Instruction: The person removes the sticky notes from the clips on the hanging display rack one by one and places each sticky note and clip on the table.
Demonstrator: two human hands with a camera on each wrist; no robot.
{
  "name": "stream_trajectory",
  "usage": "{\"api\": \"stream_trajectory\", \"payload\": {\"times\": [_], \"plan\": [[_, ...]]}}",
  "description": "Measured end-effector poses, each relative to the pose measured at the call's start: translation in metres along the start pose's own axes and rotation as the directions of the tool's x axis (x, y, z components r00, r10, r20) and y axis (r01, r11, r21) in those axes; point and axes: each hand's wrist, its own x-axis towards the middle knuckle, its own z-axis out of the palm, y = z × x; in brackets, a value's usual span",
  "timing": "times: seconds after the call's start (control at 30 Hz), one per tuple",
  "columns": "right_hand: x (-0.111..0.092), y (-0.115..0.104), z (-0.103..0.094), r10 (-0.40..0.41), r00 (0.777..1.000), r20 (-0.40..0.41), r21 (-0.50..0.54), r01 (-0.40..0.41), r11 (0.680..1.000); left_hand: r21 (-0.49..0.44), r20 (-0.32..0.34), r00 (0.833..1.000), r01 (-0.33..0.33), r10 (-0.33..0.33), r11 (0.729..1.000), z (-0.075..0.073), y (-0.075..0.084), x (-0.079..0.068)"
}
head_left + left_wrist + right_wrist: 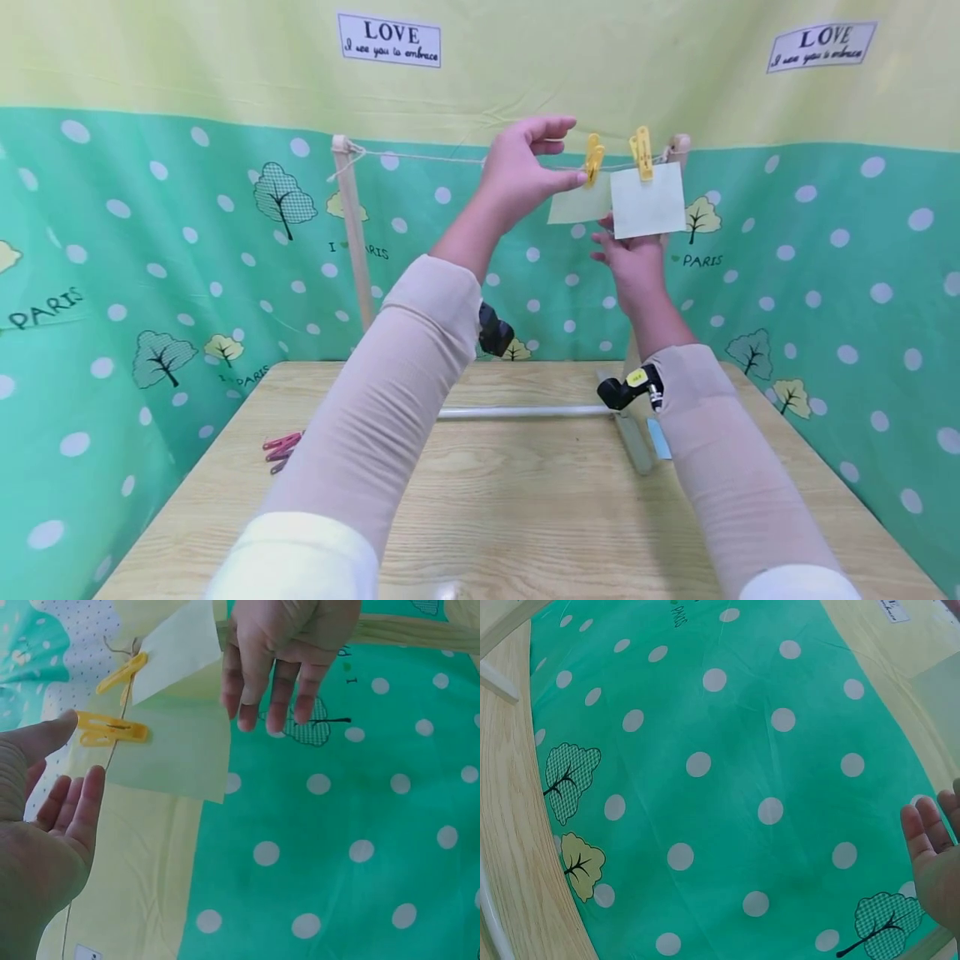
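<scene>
Two pale yellow sheets of paper hang from a string [442, 158], each under a yellow clothespin. My left hand [522, 171] is beside the inner clothespin [593, 160], its thumb tip at the pin's end and its other fingers spread apart, not curled round it. In the left wrist view the inner sheet [172, 750] hangs from that pin. The outer clothespin [642, 154] grips the right-hand sheet [648, 202]. Just below the sheets is my right hand [636, 262], fingers loosely extended and holding nothing; the right-hand sheet partly hides it in the head view.
The string runs between a left wooden post [352, 225] and a right wooden post [679, 146]. A white bar [525, 412] lies across the wood-grain table [510, 508]. Pink and purple clothespins [282, 448] lie at left, a blue piece [659, 439] at right.
</scene>
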Motion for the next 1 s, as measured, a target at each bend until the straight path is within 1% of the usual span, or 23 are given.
{"api": "stream_trajectory", "payload": {"times": [0.1, 0.3, 0.43, 0.53, 0.63, 0.7, 0.77, 0.83, 1.0], "plan": [[0.0, -0.001, 0.002, -0.022, 1.0, 0.013, -0.012, 0.022, 1.0, 0.02, 0.009, 1.0, 0.01, -0.011, 1.0, 0.0, 0.004, 0.002], [0.001, -0.002, 0.006, -0.052, 0.998, 0.042, 0.041, 0.051, 0.998, 0.056, 0.036, 0.999, 0.028, -0.03, 0.998, 0.002, 0.009, 0.006], [0.002, -0.002, 0.009, -0.063, 0.997, 0.038, 0.114, 0.058, 0.992, 0.066, 0.043, 0.998, 0.038, -0.041, 0.997, 0.004, 0.009, 0.011], [0.003, 0.0, 0.009, -0.065, 0.997, 0.029, 0.217, 0.057, 0.974, 0.079, 0.052, 0.998, 0.039, -0.044, 0.996, 0.007, 0.01, 0.014], [0.002, 0.002, 0.009, -0.054, 0.998, 0.019, 0.291, 0.046, 0.956, 0.088, 0.063, 0.997, 0.04, -0.045, 0.995, 0.012, 0.01, 0.017], [0.001, 0.002, 0.01, -0.04, 0.999, 0.012, 0.326, 0.034, 0.945, 0.103, 0.064, 0.997, 0.026, -0.032, 0.994, 0.015, 0.009, 0.017], [0.0, 0.001, 0.011, -0.029, 1.0, 0.007, 0.34, 0.024, 0.94, 0.123, 0.059, 0.998, 0.01, -0.017, 0.992, 0.018, 0.008, 0.017], [-0.001, 0.0, 0.013, -0.018, 1.0, 0.002, 0.362, 0.016, 0.932, 0.159, 0.048, 0.999, -0.02, 0.013, 0.987, 0.02, 0.006, 0.016], [-0.001, 0.001, 0.014, 0.007, 1.0, -0.004, 0.389, -0.005, 0.921, 0.276, 0.027, 0.995, -0.096, 0.092, 0.956, 0.024, 0.003, 0.014]]}}
